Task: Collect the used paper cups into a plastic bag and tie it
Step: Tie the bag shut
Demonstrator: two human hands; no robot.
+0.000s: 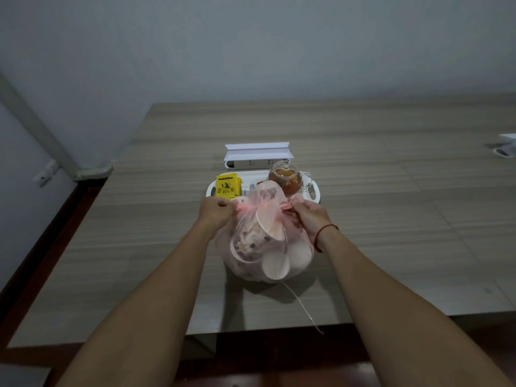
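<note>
My left hand [215,212] clenches one bag handle, pulling outward to tighten; the plastic bag [265,247] of paper cups [269,227] sits mid-surface toward the near edge; my right hand [308,215] grips the other handle, seemingly mid-knot.

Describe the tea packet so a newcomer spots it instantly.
On the wood-grain table, find the white plastic tray behind the pink plastic bag. At its left end stands the yellow tea packet, the only bright yellow item, left of the glass teapot.
</note>
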